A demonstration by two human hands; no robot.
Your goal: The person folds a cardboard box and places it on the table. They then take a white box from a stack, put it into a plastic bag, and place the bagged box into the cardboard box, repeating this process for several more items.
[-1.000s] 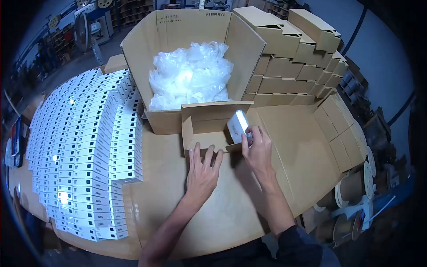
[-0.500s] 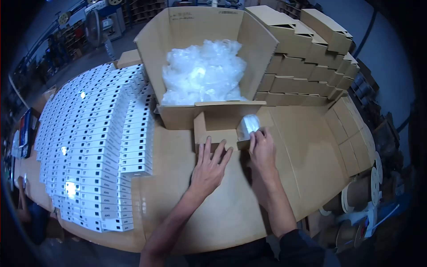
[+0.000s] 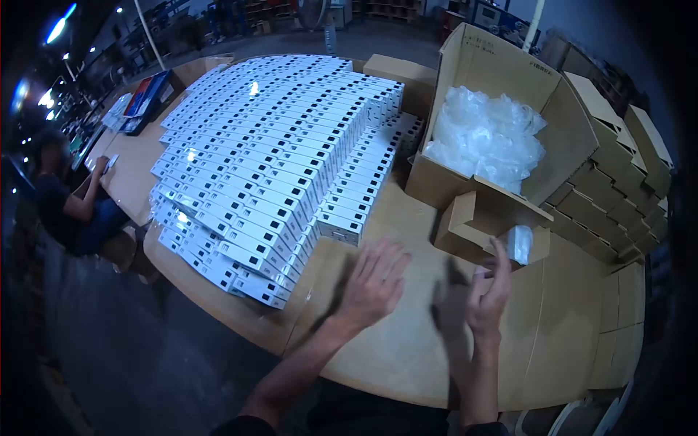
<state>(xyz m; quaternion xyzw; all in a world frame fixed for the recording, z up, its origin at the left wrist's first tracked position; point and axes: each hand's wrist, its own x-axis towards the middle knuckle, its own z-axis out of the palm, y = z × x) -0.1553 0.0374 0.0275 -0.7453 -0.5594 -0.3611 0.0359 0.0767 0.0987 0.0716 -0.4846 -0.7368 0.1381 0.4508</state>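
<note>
My left hand (image 3: 374,280) hovers over the wooden table (image 3: 392,349) with fingers spread, holding nothing. It points toward the near end of a big spread of stacked white product boxes (image 3: 276,160). My right hand (image 3: 488,291) is raised on edge, fingers apart and empty, just in front of a small open cardboard box (image 3: 469,225). A clear-wrapped white item (image 3: 519,243) sits in that small box, close to my right fingertips. Both hands are blurred by motion.
A large open carton (image 3: 509,94) filled with crumpled clear plastic bags (image 3: 488,138) stands behind the small box. Folded brown boxes (image 3: 618,196) are stacked at the right. Another person (image 3: 69,196) sits at the table's far left end.
My view has swung to the left. My right hand let go of the wrapped item, which now rests in the small box. My left hand lifted off the box's front and moved left.
</note>
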